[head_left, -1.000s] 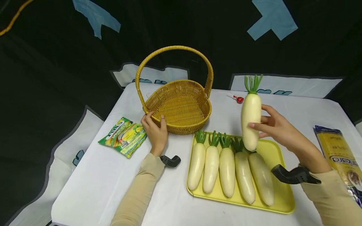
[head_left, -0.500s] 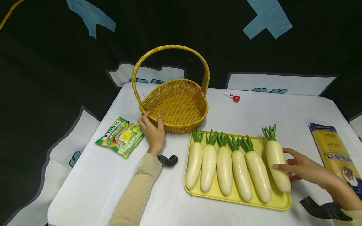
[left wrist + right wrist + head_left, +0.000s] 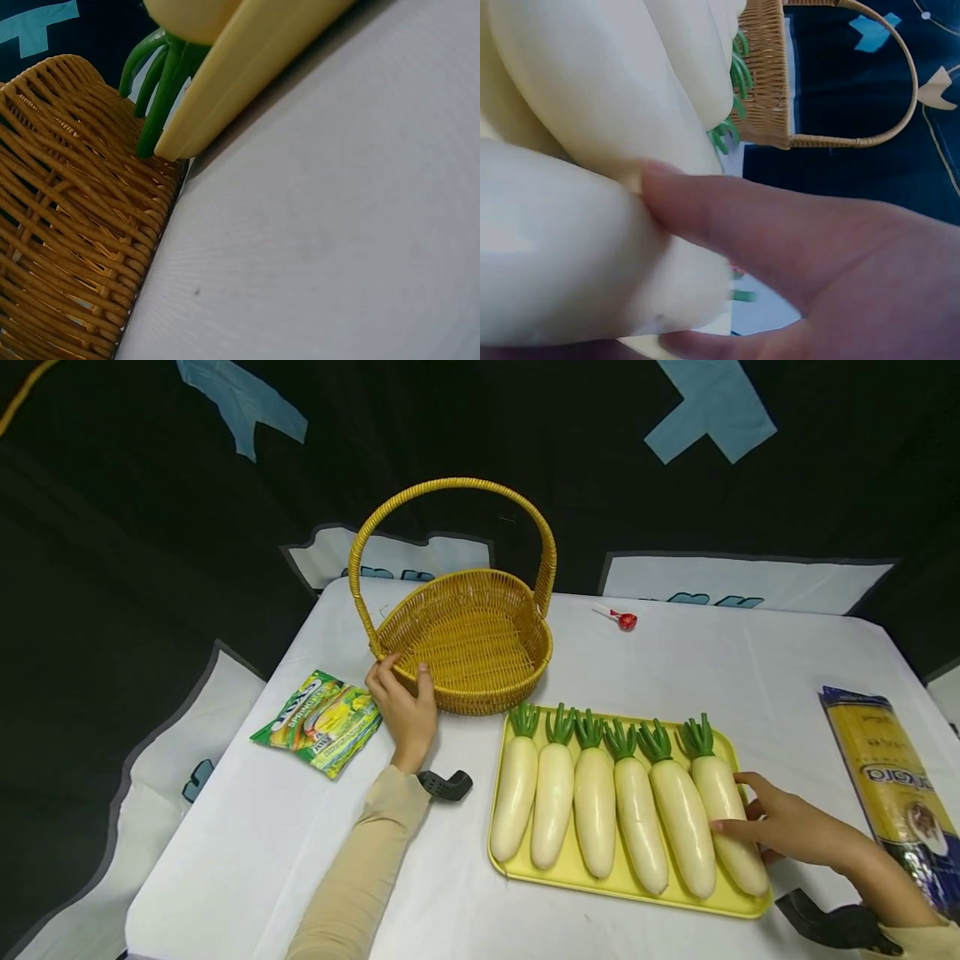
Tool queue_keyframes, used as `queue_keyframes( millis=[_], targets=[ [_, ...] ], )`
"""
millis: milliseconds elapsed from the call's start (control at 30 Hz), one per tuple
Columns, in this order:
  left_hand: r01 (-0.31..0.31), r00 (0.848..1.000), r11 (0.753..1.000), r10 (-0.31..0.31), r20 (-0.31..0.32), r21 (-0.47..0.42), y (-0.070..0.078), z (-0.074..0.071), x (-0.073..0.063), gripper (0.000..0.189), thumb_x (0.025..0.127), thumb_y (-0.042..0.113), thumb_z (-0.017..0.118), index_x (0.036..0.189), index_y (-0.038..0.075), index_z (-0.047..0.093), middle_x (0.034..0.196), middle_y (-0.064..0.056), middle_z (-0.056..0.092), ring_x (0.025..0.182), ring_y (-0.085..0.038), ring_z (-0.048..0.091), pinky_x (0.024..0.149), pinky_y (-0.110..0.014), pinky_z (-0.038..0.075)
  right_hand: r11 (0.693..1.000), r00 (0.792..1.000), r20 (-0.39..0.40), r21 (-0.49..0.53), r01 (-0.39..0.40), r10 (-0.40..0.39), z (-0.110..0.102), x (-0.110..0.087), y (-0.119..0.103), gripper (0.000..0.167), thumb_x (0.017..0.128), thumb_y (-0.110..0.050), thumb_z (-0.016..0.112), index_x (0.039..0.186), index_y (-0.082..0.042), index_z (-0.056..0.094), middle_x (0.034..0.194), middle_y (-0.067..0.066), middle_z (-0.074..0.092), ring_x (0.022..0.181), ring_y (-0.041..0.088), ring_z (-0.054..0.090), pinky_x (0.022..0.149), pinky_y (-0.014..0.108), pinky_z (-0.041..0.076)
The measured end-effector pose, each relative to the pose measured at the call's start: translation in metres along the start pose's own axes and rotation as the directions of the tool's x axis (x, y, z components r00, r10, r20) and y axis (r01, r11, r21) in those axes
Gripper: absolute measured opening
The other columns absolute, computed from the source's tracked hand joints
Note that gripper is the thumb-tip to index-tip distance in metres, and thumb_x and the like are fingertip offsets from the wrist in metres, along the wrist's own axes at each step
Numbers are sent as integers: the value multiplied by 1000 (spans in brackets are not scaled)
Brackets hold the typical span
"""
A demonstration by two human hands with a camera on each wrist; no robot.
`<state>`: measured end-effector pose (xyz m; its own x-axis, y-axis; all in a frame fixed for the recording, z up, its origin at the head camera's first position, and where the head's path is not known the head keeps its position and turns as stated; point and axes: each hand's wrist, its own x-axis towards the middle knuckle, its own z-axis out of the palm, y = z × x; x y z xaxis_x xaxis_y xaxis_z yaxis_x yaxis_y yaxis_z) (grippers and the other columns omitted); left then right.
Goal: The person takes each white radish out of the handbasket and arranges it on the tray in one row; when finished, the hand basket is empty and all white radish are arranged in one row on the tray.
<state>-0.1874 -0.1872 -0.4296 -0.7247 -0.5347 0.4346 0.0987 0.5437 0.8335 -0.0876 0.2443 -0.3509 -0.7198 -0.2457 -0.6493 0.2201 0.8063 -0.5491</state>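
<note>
In the head view, my right hand [image 3: 798,827] holds the rightmost white radish [image 3: 723,793], thumb on its near side and fingers around the far side. This radish lies on a yellow tray [image 3: 725,746], green tops pointing away, at the end of a row of several radishes [image 3: 596,810]. The right wrist view shows the thumb against the held radish [image 3: 562,240]. My left hand [image 3: 408,710] grips the front left rim of a woven handled basket [image 3: 480,647] with nothing in it. The left wrist view shows the basket's side [image 3: 67,217] close to the tray's edge [image 3: 232,90].
A green and yellow soup packet [image 3: 322,724] lies left of the basket. Behind the tray is a red lollipop [image 3: 627,622]. At the right edge of the white table [image 3: 255,860] lies a yellow and blue packet [image 3: 896,777]. A dark curtain [image 3: 525,435] hangs behind.
My right hand has brought the radish down from above the tray's back edge to the right end of the row. The left hand stays on the basket's rim.
</note>
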Motion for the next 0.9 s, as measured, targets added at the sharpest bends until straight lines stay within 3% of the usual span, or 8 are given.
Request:
queue_keyframes(
  millis=[267, 367, 433, 500, 600, 700, 800, 900],
  targets=[
    [10, 1000, 999, -11, 24, 37, 1, 0, -1, 46, 89, 38, 45, 125, 10, 39, 128, -17, 30, 119, -32, 35, 98, -46, 28, 995, 998, -55, -99, 0, -6, 7, -5, -3, 86, 85, -45, 55, 135, 13, 16, 94, 16, 57, 75, 18, 59, 60, 33, 51],
    [16, 991, 988, -35, 128, 151, 7, -6, 1, 51, 91, 43, 40, 129, 9, 36, 131, -18, 30, 117, -36, 37, 99, -48, 26, 982, 995, -99, -188, -20, 2, 6, -10, -2, 81, 86, -50, 50, 132, 13, 28, 94, 13, 60, 77, 18, 58, 60, 33, 48],
    [9, 962, 965, -80, 261, 263, 16, -17, 6, 60, 91, 49, 36, 133, 8, 32, 134, -22, 30, 119, -40, 36, 102, -51, 22, 969, 990, -140, -246, -39, 4, 5, -15, -2, 78, 87, -53, 47, 130, 12, 35, 96, 14, 61, 79, 20, 58, 62, 35, 47],
    [-23, 885, 927, -156, 440, 375, 30, -34, 15, 71, 90, 56, 31, 140, 6, 24, 139, -26, 28, 124, -44, 32, 105, -56, 15, 963, 983, -182, -261, -64, 16, 4, -21, -3, 78, 87, -55, 44, 130, 10, 37, 100, 19, 61, 84, 24, 60, 63, 37, 48],
    [-116, 679, 888, -255, 688, 445, 59, -66, 29, 84, 88, 63, 26, 145, 4, 10, 146, -27, 20, 133, -44, 21, 107, -59, 10, 965, 961, -275, -258, -44, -30, 5, -32, -8, 74, 88, -53, 46, 131, 7, 38, 106, 25, 59, 87, 30, 60, 61, 39, 49],
    [-209, 487, 903, -236, 841, 374, 91, -98, 34, 87, 87, 65, 27, 146, 6, 5, 150, -21, 14, 136, -40, 17, 108, -57, 14, 963, 897, -415, -265, 43, -154, 6, -45, -23, 66, 88, -46, 51, 131, 3, 40, 110, 28, 57, 91, 35, 59, 65, 44, 50],
    [-293, 409, 918, -132, 903, 267, 126, -123, 33, 82, 87, 64, 32, 147, 14, 9, 152, -12, 15, 137, -34, 21, 107, -53, 22, 935, 772, -550, -319, 157, -318, 2, -53, -45, 56, 87, -35, 57, 130, -3, 43, 114, 27, 55, 98, 39, 54, 75, 52, 45],
    [-374, 408, 909, -14, 913, 181, 165, -135, 34, 77, 87, 63, 34, 147, 21, 11, 152, -5, 18, 137, -29, 24, 107, -51, 24, 891, 622, -642, -376, 254, -448, -7, -55, -76, 53, 85, -28, 62, 130, -7, 45, 120, 23, 52, 107, 39, 49, 79, 56, 40]
  ],
)
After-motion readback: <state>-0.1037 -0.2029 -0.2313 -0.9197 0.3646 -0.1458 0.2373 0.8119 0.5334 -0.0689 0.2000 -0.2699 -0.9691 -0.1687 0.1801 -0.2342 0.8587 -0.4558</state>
